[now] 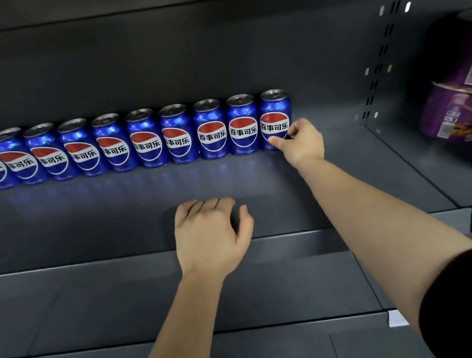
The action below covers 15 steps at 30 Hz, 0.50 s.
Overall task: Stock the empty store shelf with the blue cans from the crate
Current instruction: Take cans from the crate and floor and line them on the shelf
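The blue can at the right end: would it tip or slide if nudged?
Likely slides rather than tips: the end can stands upright on a smooth shelf. Pushed left, it probably bumps the neighbouring can. Its glossy side may feel slippery.

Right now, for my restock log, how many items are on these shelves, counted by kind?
Blue cans: 10
Purple tubs: 3 in view, partly cut off by the frame edge
Total: 13
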Available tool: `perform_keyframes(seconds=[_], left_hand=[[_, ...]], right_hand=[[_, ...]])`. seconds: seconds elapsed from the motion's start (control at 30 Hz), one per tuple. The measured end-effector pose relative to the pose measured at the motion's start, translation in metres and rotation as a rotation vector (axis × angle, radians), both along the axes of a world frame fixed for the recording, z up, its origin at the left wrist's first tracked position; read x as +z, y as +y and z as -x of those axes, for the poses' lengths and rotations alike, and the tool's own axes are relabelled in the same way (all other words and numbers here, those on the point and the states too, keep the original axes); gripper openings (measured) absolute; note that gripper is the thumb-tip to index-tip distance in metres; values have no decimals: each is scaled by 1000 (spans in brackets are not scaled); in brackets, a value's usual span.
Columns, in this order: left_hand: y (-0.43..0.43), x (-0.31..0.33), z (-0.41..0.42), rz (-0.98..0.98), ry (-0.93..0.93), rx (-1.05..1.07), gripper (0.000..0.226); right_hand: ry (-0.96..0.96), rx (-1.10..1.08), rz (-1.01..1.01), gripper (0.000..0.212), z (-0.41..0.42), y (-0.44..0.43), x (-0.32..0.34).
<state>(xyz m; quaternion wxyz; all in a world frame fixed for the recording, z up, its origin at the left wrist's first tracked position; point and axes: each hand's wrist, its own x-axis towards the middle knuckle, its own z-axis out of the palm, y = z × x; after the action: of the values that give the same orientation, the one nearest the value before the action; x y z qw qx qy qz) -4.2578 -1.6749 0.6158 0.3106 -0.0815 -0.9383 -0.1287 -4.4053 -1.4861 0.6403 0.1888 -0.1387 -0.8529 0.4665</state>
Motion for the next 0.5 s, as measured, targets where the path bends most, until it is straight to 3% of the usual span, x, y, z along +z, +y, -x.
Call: perform_keyframes(seconds=[0.3,0.5], left_hand=[[-1,-2,1,-24,23,5,35],[-2,0,-1,-50,33,-6,33]], right_hand=[[-44,6,-68,35,-2,-5,-4],[-90,102,104,34,-12,-5,1]])
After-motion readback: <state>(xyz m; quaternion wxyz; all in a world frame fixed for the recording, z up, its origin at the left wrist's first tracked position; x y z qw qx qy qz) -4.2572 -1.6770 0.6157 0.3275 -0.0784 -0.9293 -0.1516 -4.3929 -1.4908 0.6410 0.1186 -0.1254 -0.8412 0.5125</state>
